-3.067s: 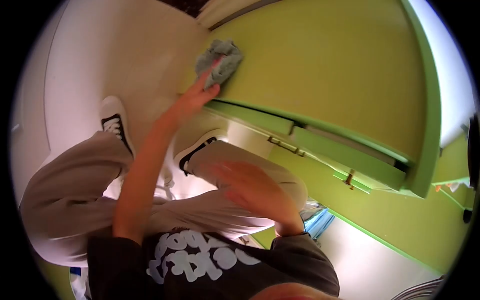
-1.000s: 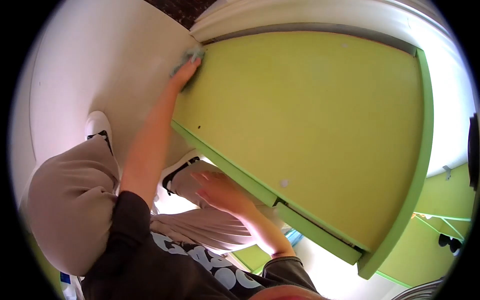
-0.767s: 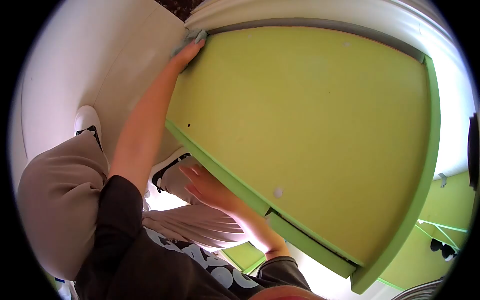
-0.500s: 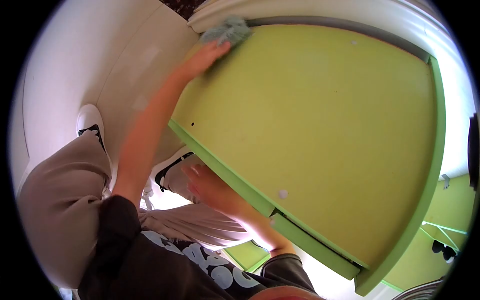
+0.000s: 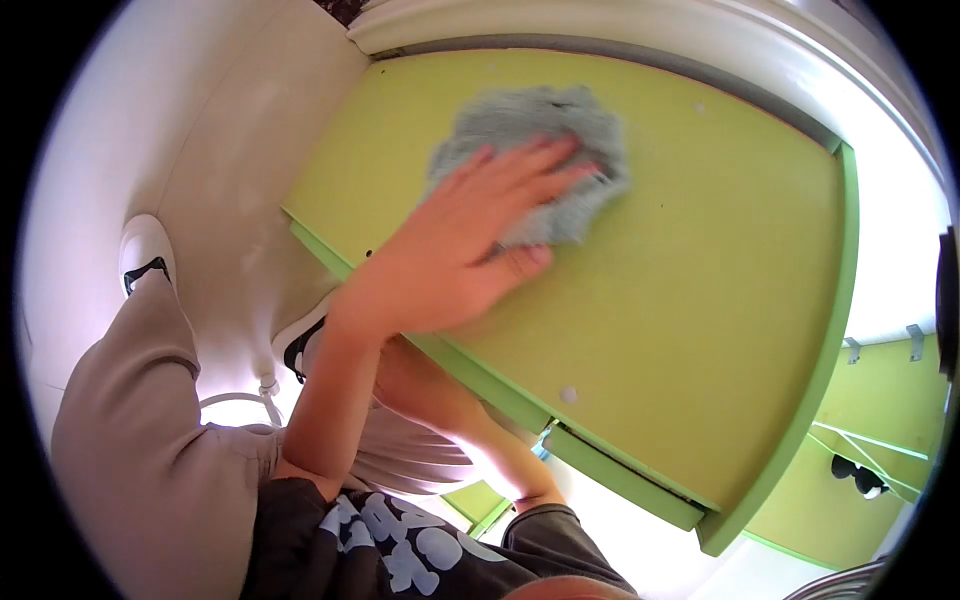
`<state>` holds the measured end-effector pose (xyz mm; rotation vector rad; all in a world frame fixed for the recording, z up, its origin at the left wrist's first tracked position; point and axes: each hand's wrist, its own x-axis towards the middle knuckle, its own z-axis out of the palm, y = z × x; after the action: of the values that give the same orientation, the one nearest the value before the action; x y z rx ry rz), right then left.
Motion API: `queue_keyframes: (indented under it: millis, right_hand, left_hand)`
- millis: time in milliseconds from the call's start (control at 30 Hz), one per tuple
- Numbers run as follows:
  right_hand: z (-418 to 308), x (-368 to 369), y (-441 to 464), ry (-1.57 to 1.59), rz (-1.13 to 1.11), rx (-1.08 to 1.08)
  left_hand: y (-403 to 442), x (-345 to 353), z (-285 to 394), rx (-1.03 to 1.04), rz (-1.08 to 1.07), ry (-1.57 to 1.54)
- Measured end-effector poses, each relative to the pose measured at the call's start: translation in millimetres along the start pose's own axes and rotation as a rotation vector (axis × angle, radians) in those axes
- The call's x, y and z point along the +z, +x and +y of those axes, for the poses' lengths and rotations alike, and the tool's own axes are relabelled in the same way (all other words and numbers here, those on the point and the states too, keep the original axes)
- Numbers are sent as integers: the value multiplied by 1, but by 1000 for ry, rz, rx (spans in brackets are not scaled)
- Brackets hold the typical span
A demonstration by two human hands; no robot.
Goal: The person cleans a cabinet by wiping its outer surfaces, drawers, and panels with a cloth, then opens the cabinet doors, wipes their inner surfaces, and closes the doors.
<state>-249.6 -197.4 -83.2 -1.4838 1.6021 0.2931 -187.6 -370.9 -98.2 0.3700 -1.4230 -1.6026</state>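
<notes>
My left hand (image 5: 480, 225) lies over a fluffy grey-green cloth (image 5: 560, 115), holding it against the yellow-green desk top (image 5: 690, 330). Its fingers are spread across the cloth's folds, and the thumb sticks out past the cloth's lower edge. Motion blurs both hand and cloth slightly. My right hand (image 5: 393, 372) is low beside the desk's front edge, mostly behind my left forearm, so its fingers are hidden. A green drawer front (image 5: 620, 475) is set into the desk's near side, right of my right forearm.
A raised green rim (image 5: 845, 290) bounds the desk's right side, and a pale ledge (image 5: 600, 25) runs along the back. My legs (image 5: 140, 400) and shoes are at the left, near a pale wall panel (image 5: 230, 130). Green shelving (image 5: 870, 400) stands at far right.
My left hand has brought the cloth from the back left corner toward the middle of the desk top. My left forearm now covers most of my right hand. The view has shifted slightly.
</notes>
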Motion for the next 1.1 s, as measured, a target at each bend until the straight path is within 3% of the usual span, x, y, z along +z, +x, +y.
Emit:
queue_keyframes:
  millis: [33,67,100,200,233,300,367,467,600,700,767,800,867,933,1000,1067,1100]
  right_hand:
    - [2,1,-1,-272,122,-96]
    - [-1,-1,-1,-278,123,-94]
    - [-10,-8,1,-226,48,-17]
    - [-12,-17,2,-111,-33,126]
    - [-9,-17,1,-25,-54,185]
    - [8,-7,-3,-81,-25,171]
    - [14,-5,-6,-127,3,153]
    - [11,-9,-9,-37,35,179]
    - [-3,-17,-16,1,126,60]
    - [0,-15,-25,-12,93,41]
    - [-2,-13,-29,3,90,30]
    - [-7,-22,-32,179,42,131]
    - [-7,-24,-41,371,-6,213]
    - [2,-20,-48,-87,2,46]
    - [4,-15,-53,-103,-6,56]
    - [3,-14,-60,-151,-8,57]
    - [19,0,-64,-142,208,-143]
  left_hand:
    - [-6,-3,-9,-91,63,-31]
    - [-16,-6,-26,-178,90,-117]
    - [-27,-14,-44,-261,115,-204]
    - [-52,-42,-88,-807,172,-143]
    - [-66,-39,-134,-917,233,-77]
    - [-96,-44,-207,-809,361,-27]
    - [-134,-45,-269,-850,432,3]
    - [-147,-45,-280,-897,529,-25]
    - [-137,-47,-244,-984,566,-19]
    - [-165,-55,-321,-997,453,-84]
    - [-146,-50,-259,-928,429,-116]
    - [-135,-45,-217,-865,407,-165]
    - [-118,-46,-170,-935,323,-145]
    - [-101,-36,-138,-766,282,-56]
    - [-78,-20,-74,-620,284,-44]
    - [-40,2,74,-871,115,139]
    - [-42,23,90,-706,160,60]
